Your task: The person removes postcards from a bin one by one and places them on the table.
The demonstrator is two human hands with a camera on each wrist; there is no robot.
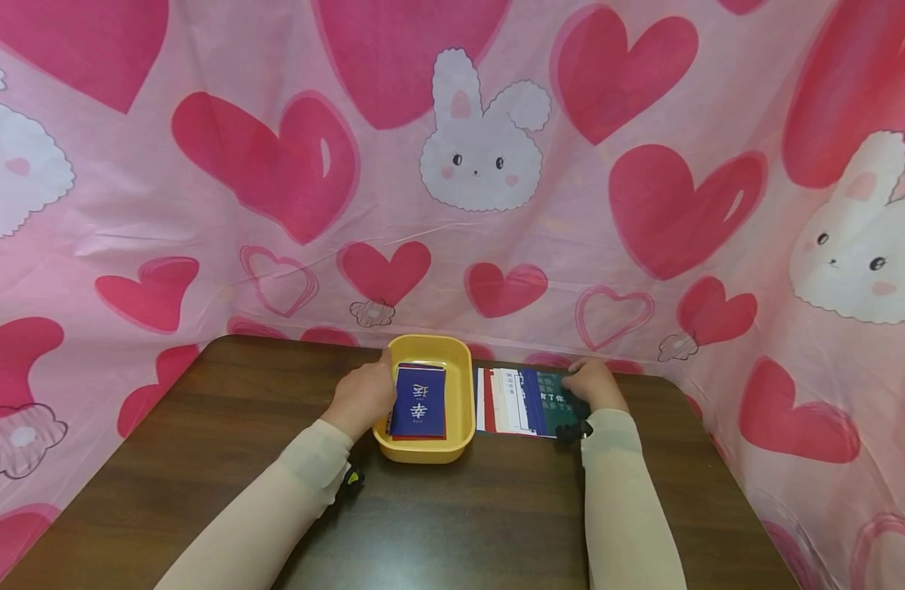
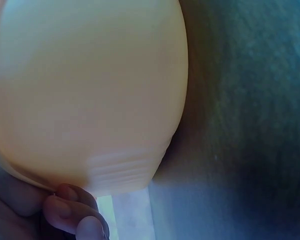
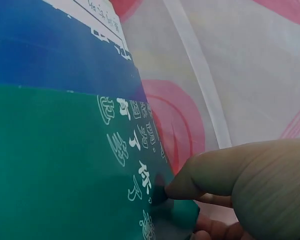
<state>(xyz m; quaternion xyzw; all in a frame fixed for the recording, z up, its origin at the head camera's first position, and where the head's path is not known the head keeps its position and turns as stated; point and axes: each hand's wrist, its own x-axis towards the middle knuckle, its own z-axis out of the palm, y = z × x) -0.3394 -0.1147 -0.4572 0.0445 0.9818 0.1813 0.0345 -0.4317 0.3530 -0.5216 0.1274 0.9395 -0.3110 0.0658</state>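
A yellow plastic tub stands near the table's far edge. Lying in it is a small stack of cards, topped by a dark blue card with white characters. My left hand grips the tub's left rim, its curled fingertips showing against the wall in the left wrist view. To the tub's right, several cards overlap in a fanned row. My right hand pinches the far right edge of the green card at the row's right end, thumb on top and fingers below.
The row also has blue, white and red cards. Beneath everything is a dark brown wooden table. A pink cloth with hearts and rabbits hangs behind it and along both sides.
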